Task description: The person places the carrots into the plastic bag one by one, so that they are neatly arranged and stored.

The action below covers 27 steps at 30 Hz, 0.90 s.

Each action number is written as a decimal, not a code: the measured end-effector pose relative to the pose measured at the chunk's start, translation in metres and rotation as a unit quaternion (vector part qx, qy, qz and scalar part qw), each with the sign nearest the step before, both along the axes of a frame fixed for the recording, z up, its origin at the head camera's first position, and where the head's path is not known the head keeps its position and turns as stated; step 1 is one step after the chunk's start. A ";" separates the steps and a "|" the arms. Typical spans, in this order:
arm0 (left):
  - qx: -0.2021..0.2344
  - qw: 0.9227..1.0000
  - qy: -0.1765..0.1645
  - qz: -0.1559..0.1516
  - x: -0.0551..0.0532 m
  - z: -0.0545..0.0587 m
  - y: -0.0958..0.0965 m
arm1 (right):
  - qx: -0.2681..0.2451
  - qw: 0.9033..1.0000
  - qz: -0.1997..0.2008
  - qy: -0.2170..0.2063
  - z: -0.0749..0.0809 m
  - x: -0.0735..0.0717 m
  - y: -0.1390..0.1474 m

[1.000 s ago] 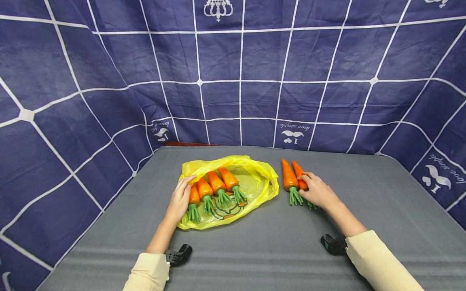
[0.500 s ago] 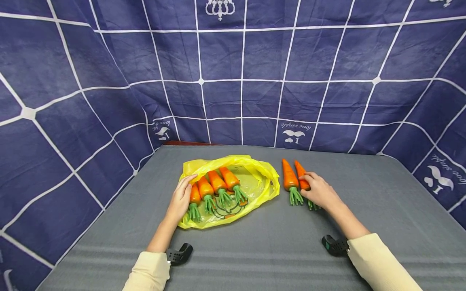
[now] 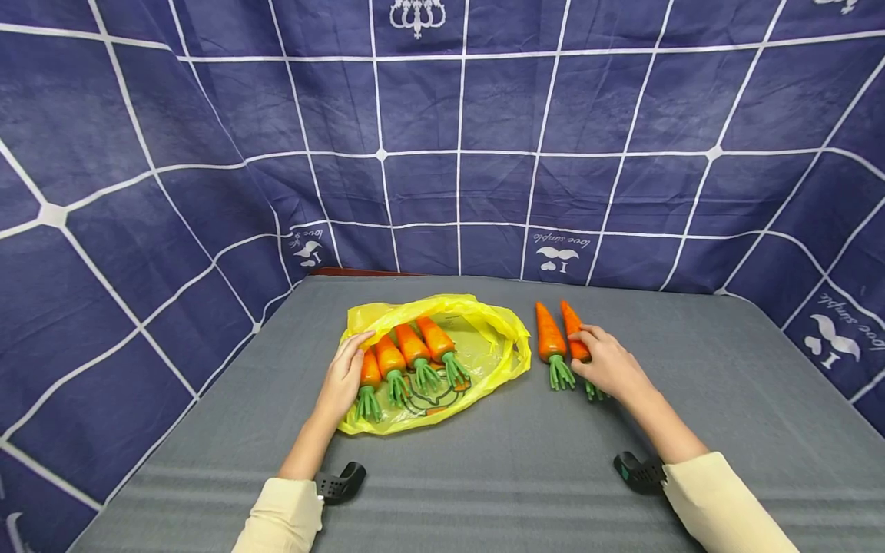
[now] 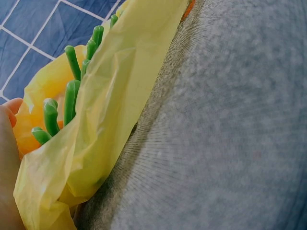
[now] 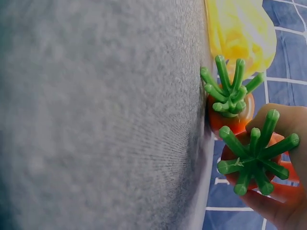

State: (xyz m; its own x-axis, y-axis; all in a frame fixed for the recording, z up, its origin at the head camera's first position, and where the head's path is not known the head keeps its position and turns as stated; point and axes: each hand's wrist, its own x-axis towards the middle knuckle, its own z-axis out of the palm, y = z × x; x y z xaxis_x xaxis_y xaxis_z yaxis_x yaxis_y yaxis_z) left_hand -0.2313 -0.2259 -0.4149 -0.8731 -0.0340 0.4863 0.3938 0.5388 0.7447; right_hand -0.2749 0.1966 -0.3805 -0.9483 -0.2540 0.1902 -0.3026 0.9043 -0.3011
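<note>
A yellow plastic bag (image 3: pixel 515 349) lies on its side at the middle left of the table, its mouth spread open. Inside it, several orange carrots (image 3: pixel 413 349) with green stubby tops rest side by side. My left hand (image 3: pixel 340 382) holds the bag's left rim, its fingers over the edge beside the leftmost carrot. To the bag's right, one carrot (image 3: pixel 549 334) lies flat on the table. My right hand (image 3: pixel 608 365) grips the carrot beside it (image 3: pixel 572 322) round its thick end; its green top (image 5: pixel 256 160) shows below the fingers in the right wrist view.
Grey cloth covers the table (image 3: pixel 484 476). A blue curtain with white grid lines (image 3: pixel 498 184) hangs behind and at both sides. Each wrist wears a black strap (image 3: pixel 342 484).
My right hand has shifted slightly to the right, and the carrot in it has moved a little away from its neighbour, its tip farther back. The left hand has stayed on the bag.
</note>
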 end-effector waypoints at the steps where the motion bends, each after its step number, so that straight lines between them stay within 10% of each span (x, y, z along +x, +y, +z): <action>1: 0.003 1.000 -0.001 0.000 0.001 0.001 0.001 | 0.000 1.000 0.001 0.002 0.001 0.001 -0.001; 8: -0.008 1.000 -0.001 -0.001 0.020 0.027 0.013 | -0.004 1.000 0.008 0.018 0.005 0.009 -0.004; 27: 0.008 1.000 -0.005 -0.007 0.021 0.028 0.014 | -0.016 0.996 0.047 0.070 0.018 0.042 -0.027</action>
State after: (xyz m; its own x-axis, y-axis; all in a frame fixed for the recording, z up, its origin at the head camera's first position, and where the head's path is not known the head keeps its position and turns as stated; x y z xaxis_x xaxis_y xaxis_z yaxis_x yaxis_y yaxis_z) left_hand -0.2106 -0.2119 -0.3872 -0.8788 -0.0304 0.4762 0.3926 0.5214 0.7577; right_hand -0.2332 0.1701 -0.3623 -0.8841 -0.3332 0.3276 -0.4271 0.8605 -0.2775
